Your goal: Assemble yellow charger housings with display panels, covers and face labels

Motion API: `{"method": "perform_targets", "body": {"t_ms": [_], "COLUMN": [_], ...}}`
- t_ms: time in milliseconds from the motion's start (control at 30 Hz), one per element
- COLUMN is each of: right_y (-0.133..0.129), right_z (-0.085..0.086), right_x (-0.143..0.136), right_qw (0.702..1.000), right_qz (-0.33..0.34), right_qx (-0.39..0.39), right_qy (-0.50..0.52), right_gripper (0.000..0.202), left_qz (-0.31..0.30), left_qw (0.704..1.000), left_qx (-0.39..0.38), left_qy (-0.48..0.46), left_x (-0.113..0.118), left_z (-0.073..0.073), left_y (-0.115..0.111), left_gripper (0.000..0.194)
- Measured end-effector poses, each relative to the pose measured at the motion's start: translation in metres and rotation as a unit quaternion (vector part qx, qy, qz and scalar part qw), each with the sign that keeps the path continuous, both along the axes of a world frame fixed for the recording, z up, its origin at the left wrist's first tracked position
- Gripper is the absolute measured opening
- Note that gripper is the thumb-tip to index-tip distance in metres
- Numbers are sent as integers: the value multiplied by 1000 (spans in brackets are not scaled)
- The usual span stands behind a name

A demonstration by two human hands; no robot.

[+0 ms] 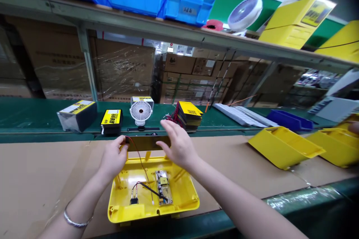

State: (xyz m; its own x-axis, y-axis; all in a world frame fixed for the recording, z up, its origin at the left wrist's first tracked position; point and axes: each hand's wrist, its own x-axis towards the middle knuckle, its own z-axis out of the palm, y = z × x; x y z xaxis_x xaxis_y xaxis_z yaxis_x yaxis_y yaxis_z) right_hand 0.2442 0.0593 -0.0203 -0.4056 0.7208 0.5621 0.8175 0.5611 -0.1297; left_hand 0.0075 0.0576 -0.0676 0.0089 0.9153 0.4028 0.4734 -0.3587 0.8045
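A yellow plastic housing [126,209] lies open side up in front of me. Inside it are a circuit board [163,186] and a small black socket [134,201] with wires. A dark flat panel [144,143] stands on edge at the housing's far side. My left hand [113,157] pinches the panel's left end, where a thin red-and-black wire [141,162] hangs down into the housing. My right hand [179,143] is open at the panel's right end, fingers spread and thumb in front of it. Whether its palm touches the panel I cannot tell.
Behind the housing stand a small white fan [141,112], a yellow-black box [111,121] and a stack of yellow-topped panels [190,115]. More yellow housings [283,147] sit at right, by a person's hand [353,127]. Blue bins [187,5] line the overhead shelf [179,30].
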Motion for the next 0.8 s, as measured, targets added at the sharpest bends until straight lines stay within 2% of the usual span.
{"method": "perform_targets", "body": {"t_ms": [67, 100, 200, 267, 367, 467, 633, 700, 800], "right_y": [-5, -6, -3, 1, 10, 19, 27, 23, 11], "right_z": [-2, -6, -20, -27, -26, -18, -11, -7, 1], "right_x": [-18, -26, -41, -43, -38, -34, -38, -42, -50], "right_qw": [991, 986, 979, 974, 969, 970, 974, 977, 984], "right_qz": [26, 24, -2, 10, 33, 10, -44, -34, -4], "right_qx": [77, 75, -11, -65, -95, -119, -140, -133, -104], "right_qy": [-103, -144, -203, -219, -226, -213, -175, -161, -144], "right_gripper": [62, 63, 65, 63, 55, 27, 21, 18, 28], "left_qz": [-19, -28, -37, -34, -31, -27, -38, -44, -67], "left_qw": [1000, 1000, 999, 999, 999, 1000, 998, 997, 992], "left_qx": [6, 8, 15, 16, 9, 0, -28, -52, -104], "left_qy": [-2, -3, -3, -4, -8, -14, -29, -35, -14], "left_x": [4, 5, 5, 3, 1, 1, -3, -7, -15], "left_z": [-1, -2, -6, -9, -13, -15, -13, -10, -2], "left_y": [0, 1, 5, 8, 11, 10, 7, 8, 9], "left_gripper": [19, 23, 30, 30, 28, 29, 30, 32, 35]}}
